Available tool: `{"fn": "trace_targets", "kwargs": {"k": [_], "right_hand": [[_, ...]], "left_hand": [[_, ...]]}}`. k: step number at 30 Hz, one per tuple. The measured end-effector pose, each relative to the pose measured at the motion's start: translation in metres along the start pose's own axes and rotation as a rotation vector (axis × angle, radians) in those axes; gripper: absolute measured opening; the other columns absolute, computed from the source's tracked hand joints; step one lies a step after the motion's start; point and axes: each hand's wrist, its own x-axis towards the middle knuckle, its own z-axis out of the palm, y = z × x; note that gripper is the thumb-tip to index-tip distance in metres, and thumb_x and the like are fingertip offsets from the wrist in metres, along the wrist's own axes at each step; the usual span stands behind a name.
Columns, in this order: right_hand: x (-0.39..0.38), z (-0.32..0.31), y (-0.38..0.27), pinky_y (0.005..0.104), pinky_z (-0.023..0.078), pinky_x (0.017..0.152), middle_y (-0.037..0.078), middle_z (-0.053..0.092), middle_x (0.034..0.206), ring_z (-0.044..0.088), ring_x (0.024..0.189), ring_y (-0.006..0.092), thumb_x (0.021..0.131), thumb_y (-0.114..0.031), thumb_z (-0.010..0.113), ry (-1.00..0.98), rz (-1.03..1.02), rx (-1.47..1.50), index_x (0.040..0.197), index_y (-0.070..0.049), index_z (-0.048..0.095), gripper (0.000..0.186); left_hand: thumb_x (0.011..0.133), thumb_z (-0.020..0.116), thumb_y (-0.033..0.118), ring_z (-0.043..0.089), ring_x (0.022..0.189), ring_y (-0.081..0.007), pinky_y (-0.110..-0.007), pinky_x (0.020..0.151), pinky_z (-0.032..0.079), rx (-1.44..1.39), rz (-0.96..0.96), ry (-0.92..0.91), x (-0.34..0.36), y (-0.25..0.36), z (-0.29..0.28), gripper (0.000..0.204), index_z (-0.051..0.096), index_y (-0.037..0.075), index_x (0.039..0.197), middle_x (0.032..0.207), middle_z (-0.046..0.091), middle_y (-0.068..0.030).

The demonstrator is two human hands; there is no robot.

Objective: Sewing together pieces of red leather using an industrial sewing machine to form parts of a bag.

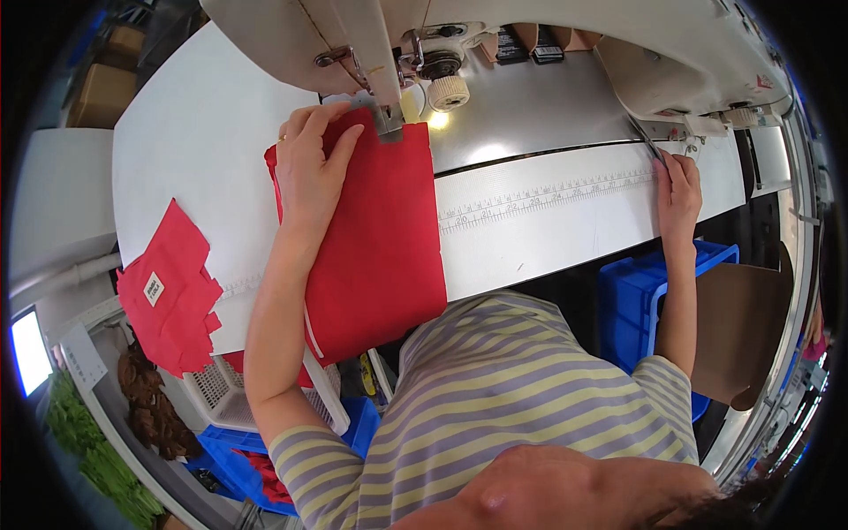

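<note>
A red fabric piece [375, 256] lies on the white sewing table and hangs over its front edge. Its far end is under the presser foot [389, 128] of a white sewing machine [530, 22]. My left hand [311, 163] rests on the left part of this fabric, thumb and fingers apart, fingertips close beside the foot. Far to the right, my right hand [678, 190] is closed round a slim dark metal tool [647, 137], its tip pointing toward the machine; its exact kind is unclear.
More red fabric pieces [168, 291], one with a white label, overhang the table's left edge. A printed ruler strip [548, 199] runs along the tabletop. Below are a white basket [221, 397], a blue crate [623, 309] and a cardboard box [742, 327]. Small boxes [530, 44] stand behind the machine.
</note>
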Motion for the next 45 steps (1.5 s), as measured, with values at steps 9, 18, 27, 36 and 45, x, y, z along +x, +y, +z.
{"fn": "trace_targets", "kwargs": {"k": [9,18,27,36,45], "right_hand": [[0.06,0.0,-0.183,0.0279,0.045,0.067,0.007,0.063,0.09,0.059,0.076,0.0139,0.092,-0.016,0.056,-0.876,0.077,1.188,0.116,0.0,0.056,0.029],[0.072,0.047,-0.225,0.0388,0.051,0.063,0.009,0.062,0.085,0.063,0.072,0.0284,0.084,-0.016,0.065,-0.24,-0.392,0.391,0.117,-0.011,0.059,0.034],[0.072,0.046,-0.187,0.0403,0.05,0.065,0.008,0.061,0.084,0.062,0.077,0.0295,0.085,-0.019,0.063,-0.18,-0.32,0.287,0.115,-0.013,0.06,0.031],[0.045,0.038,-0.231,0.0382,0.047,0.087,0.016,0.062,0.111,0.059,0.104,0.0278,0.076,-0.024,0.07,-0.075,-0.811,0.553,0.104,0.003,0.063,0.039],[0.053,0.055,-0.236,0.0352,0.044,0.088,0.014,0.061,0.113,0.055,0.107,0.0253,0.076,-0.032,0.07,-0.074,-0.846,0.472,0.104,0.003,0.064,0.044]], "left_hand": [[0.083,0.067,0.014,0.054,0.098,-0.0223,-0.033,0.084,0.044,0.03,0.035,-0.039,-0.015,0.001,0.001,0.017,0.069,0.009,0.099,0.099,0.06,-0.0063],[0.081,0.069,0.017,0.054,0.09,-0.0236,-0.036,0.082,0.039,-0.003,0.097,0.038,-0.016,-0.001,0.004,0.011,0.069,0.011,0.091,0.092,0.061,-0.0021],[0.081,0.068,0.013,0.055,0.087,-0.024,-0.035,0.078,0.043,-0.018,0.039,0.082,-0.017,-0.013,-0.004,0.009,0.07,0.01,0.09,0.092,0.062,-0.0046],[0.083,0.065,0.011,0.056,0.09,-0.0245,-0.038,0.084,0.042,0.024,0.017,0.091,-0.011,-0.017,-0.01,0.012,0.07,0.01,0.094,0.097,0.062,-0.0052],[0.084,0.064,0.013,0.058,0.102,-0.0184,-0.049,0.105,0.031,0.297,0.448,-0.025,-0.016,0.0,-0.002,0.014,0.069,0.013,0.097,0.112,0.063,0.0033]]}}
